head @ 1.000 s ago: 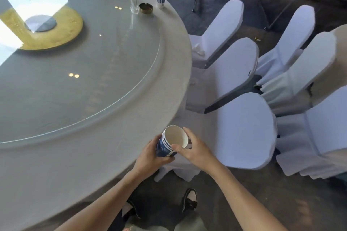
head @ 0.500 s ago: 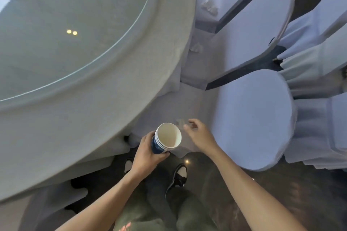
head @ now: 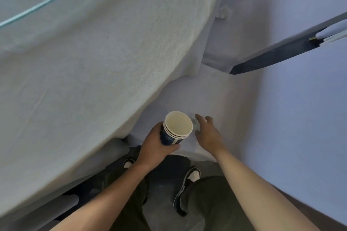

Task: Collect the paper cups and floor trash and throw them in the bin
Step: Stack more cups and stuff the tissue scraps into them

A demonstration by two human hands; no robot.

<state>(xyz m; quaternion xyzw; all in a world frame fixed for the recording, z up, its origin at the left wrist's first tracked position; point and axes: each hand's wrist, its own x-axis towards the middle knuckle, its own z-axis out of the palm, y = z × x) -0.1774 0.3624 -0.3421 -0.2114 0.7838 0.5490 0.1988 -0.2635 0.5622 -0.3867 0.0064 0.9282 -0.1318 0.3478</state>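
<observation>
stacked cups (head: 178, 127) in left hand (head: 154, 146)

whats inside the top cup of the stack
The top cup of the stack of paper cups in the left hand looks empty: plain pale inner wall and bottom. The insides of the cups nested below it are covered.

Your right hand (head: 207, 134) reaches over an open white fabric chair seat (head: 216, 95). The grey cloth-draped round table edge (head: 112, 80) crowds in from the left, and a tall white-covered chair back (head: 304, 108) walls off the right.
</observation>
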